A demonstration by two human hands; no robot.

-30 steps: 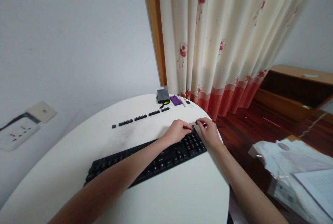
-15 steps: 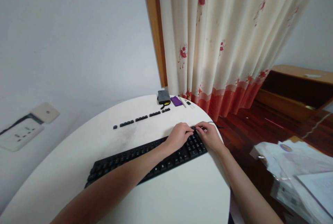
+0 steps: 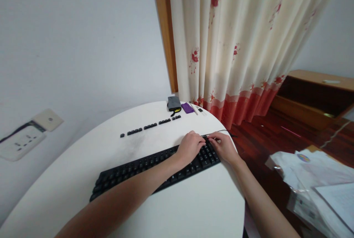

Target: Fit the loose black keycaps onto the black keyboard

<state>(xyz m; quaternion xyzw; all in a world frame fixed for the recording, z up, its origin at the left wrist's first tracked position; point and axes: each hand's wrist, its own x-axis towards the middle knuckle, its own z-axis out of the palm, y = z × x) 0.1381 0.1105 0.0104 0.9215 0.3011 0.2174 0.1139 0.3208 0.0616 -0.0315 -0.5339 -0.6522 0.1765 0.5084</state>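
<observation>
A black keyboard (image 3: 121, 171) lies at a slant on the white round table (image 3: 193, 201). Over its upper right end is my left hand (image 3: 191, 145), fingers closed and pressed together at the back row of keys. Facing it, my right hand (image 3: 223, 145) has thumb and fingers pinched at the same corner. Whatever the fingertips hold is too small and covered to make out. Behind the keyboard, several loose black keycaps (image 3: 151, 126) stand in a broken row, with a single keycap (image 3: 122, 135) at the left end.
Near the table's far edge are a grey pouch (image 3: 174, 102), a folded purple cloth (image 3: 187, 108), a thin pale stick-like tool (image 3: 194, 109) and a small black-and-clear item (image 3: 200, 110). A cable (image 3: 212, 131) runs behind my right hand. Plastic-wrapped papers (image 3: 312, 179) lie to the right.
Both hands have dropped slightly toward the keyboard's upper right corner and stay close together. More of the cable shows behind them. The keycap row has not moved.
</observation>
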